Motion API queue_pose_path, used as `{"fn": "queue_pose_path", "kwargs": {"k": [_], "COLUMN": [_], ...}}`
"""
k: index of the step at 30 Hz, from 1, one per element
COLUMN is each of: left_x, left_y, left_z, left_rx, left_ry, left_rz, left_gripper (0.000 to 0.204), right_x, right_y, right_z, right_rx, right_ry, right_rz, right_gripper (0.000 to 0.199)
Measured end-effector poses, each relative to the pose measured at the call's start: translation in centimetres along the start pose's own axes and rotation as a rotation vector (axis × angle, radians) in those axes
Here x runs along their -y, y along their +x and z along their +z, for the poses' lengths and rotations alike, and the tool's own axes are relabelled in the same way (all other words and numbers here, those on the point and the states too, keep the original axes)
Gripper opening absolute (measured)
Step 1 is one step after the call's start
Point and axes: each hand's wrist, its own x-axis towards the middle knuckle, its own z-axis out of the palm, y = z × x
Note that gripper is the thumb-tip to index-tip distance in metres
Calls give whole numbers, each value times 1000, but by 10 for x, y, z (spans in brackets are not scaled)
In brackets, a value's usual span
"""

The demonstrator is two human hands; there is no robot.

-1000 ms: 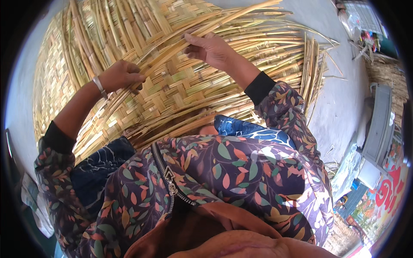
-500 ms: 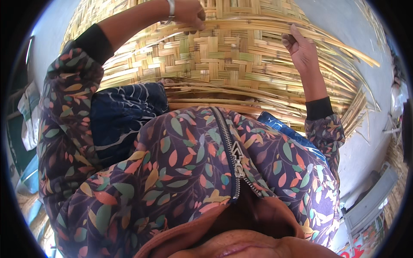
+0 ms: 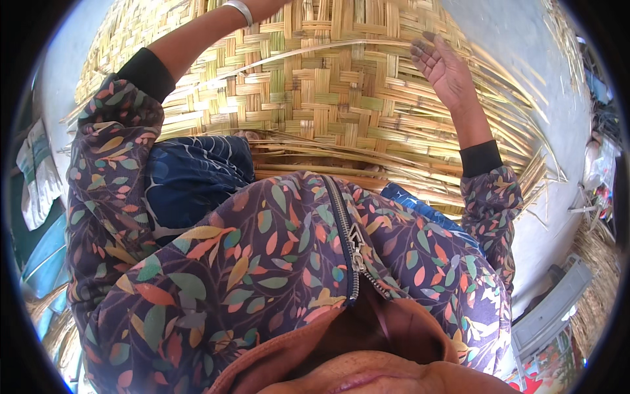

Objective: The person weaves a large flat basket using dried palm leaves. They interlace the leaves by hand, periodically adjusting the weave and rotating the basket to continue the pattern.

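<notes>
A large mat (image 3: 321, 98) of flat straw-coloured and greenish strips, plaited in a checked weave, spreads out in front of me. My left hand (image 3: 266, 9) reaches over its far part; the upper edge cuts off the fingers, so what they hold is hidden. Near the mat's right side my right hand (image 3: 447, 75) is open, fingers stretched and somewhat apart, with nothing in them. One long pale strip (image 3: 308, 49) lies in a shallow curve across the weave between my arms. Unwoven strip ends (image 3: 505, 121) fan out beyond my right wrist.
Loose strips (image 3: 315, 150) lie along the near edge, close to my blue patterned cloth (image 3: 193, 177). Grey floor (image 3: 558, 131) borders the mat on the right. A grey metal or plastic frame (image 3: 554, 305) and a straw pile (image 3: 597, 276) stand at lower right; a whitish sack (image 3: 41, 174) is at left.
My left hand has moved up and left, partly out of view. My right hand has opened and shifted slightly left and down. The long strips stretched between both hands are no longer there.
</notes>
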Motion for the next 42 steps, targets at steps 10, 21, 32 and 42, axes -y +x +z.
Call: {"fn": "queue_pose_path", "kwargs": {"k": [10, 21, 32, 42], "left_x": [30, 32, 11, 10], "left_y": [27, 86, 58, 43], "left_z": [-13, -85, -106, -110], "left_rx": [-535, 343, 288, 351], "left_ry": [-1510, 511, 286, 400], "left_rz": [-1063, -264, -550, -195], "left_gripper": [28, 33, 28, 29], "right_x": [37, 77, 103, 93], "right_y": [55, 140, 92, 82], "right_z": [64, 74, 105, 118], "right_rx": [164, -27, 168, 273], "right_ry": [-623, -1035, -761, -546], "right_rz": [42, -116, -111, -82], "right_gripper": [52, 43, 19, 24]}}
